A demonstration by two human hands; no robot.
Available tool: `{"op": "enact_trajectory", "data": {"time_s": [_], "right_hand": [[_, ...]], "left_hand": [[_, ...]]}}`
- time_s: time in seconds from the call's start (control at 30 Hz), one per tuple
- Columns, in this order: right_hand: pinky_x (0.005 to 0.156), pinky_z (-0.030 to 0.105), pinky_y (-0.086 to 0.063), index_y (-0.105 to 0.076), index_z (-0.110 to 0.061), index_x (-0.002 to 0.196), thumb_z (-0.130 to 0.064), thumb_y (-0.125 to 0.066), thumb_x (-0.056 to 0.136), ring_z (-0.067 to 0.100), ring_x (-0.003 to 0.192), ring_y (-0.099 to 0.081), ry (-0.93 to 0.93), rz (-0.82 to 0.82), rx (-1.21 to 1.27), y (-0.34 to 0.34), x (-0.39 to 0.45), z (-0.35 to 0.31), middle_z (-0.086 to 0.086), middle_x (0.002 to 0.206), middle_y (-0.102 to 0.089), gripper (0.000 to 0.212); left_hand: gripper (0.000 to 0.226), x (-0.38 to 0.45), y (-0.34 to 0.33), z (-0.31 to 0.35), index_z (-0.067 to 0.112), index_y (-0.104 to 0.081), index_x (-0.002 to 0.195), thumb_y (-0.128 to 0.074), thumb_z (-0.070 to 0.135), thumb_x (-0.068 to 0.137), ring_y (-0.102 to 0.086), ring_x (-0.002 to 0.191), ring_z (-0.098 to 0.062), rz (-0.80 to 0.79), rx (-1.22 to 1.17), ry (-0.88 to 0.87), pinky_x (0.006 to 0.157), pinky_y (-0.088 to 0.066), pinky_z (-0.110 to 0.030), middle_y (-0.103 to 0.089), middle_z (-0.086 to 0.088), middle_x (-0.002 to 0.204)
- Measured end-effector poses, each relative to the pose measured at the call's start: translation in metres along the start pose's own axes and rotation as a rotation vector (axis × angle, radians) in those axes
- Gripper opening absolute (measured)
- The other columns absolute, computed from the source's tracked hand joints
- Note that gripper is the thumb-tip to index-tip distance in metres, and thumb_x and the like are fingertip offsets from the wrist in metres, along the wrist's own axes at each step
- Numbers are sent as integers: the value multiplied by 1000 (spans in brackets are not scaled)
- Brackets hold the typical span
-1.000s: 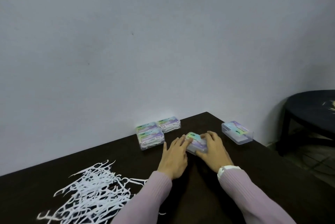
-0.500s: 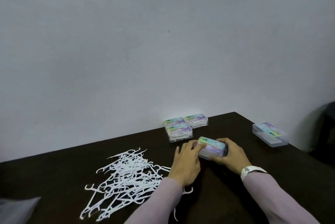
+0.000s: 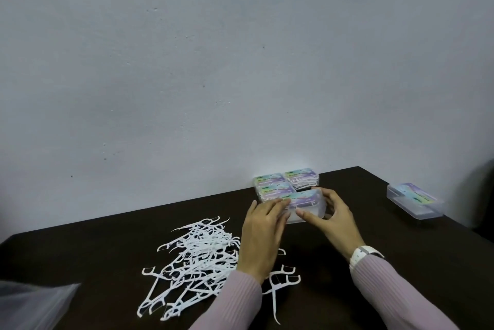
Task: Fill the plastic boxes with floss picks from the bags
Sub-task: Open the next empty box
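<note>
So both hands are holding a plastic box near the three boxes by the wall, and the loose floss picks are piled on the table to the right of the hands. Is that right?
Not quite. The head view shows the floss picks piled to the left of the hands, not the right. The rest holds: the left hand and right hand hold a plastic box beside the three boxes at the wall.

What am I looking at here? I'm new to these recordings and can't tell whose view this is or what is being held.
There is no machine: a person wears a camera on the head, looking forward and down at their own hands. The left hand and right hand together hold a clear plastic box over a dark table. Three similar boxes sit by the wall, and another box lies apart on the right. Loose white floss picks are piled on the left, beside the corner of a plastic bag.
</note>
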State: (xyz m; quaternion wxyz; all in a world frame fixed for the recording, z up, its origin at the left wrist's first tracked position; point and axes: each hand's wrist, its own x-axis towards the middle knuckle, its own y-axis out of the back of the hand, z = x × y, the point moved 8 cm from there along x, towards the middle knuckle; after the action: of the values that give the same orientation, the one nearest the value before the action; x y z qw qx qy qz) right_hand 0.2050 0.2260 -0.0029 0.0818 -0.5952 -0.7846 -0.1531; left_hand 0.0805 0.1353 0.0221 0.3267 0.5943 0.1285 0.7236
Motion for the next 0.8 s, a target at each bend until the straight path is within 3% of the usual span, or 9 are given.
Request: {"op": "enact_trajectory", "data": {"time_s": [0.1,0.2,0.47,0.57,0.7,0.8], "right_hand": [[84,18,-43,-46,-20,124,-25,-76,71,12,110,-50,30,5,-19,-2,-2,-5,2,126,-53,61],[75,8,-38,-44,-19,127,-26,-72,75,8,106,-47,50,8,-44,-4,-4,-9,2,127,-52,60],[95,31,-46,-41,-22,131,-39,-70,67,18,118,-49,63,9,-88,-5,-8,-13,4,134,-49,72],[93,28,-46,-43,-24,128,-32,-75,69,15,117,-48,102,18,-137,-4,-8,-15,0,132,-49,68],[81,13,-46,-37,-31,119,-28,-80,66,10,109,-51,168,-17,-151,-5,-9,-19,-14,115,-49,69],[88,27,-52,-36,-34,108,-29,-80,66,13,108,-55,185,-53,-167,-8,-9,-17,-11,114,-51,60]], "left_hand": [[32,-2,4,2,19,-66,115,-57,25,85,-66,96,-7,37,105,-93,102,-39,-42,-71,3,104],[31,-3,6,8,17,-67,112,-49,28,89,-66,94,-6,57,152,-170,101,-39,-38,-71,4,101],[36,-3,2,19,8,-66,113,-45,25,90,-69,89,-10,2,197,-338,88,-53,-28,-72,-3,102],[32,-6,-4,19,4,-68,109,-46,21,91,-70,85,-11,5,256,-393,89,-53,-31,-73,-5,99],[32,-9,-6,17,4,-70,103,-45,20,90,-70,78,-7,25,368,-407,97,-48,-38,-74,-4,93],[33,-7,-2,15,5,-70,104,-44,21,89,-70,77,-7,64,434,-390,101,-42,-45,-74,-3,92]]}}
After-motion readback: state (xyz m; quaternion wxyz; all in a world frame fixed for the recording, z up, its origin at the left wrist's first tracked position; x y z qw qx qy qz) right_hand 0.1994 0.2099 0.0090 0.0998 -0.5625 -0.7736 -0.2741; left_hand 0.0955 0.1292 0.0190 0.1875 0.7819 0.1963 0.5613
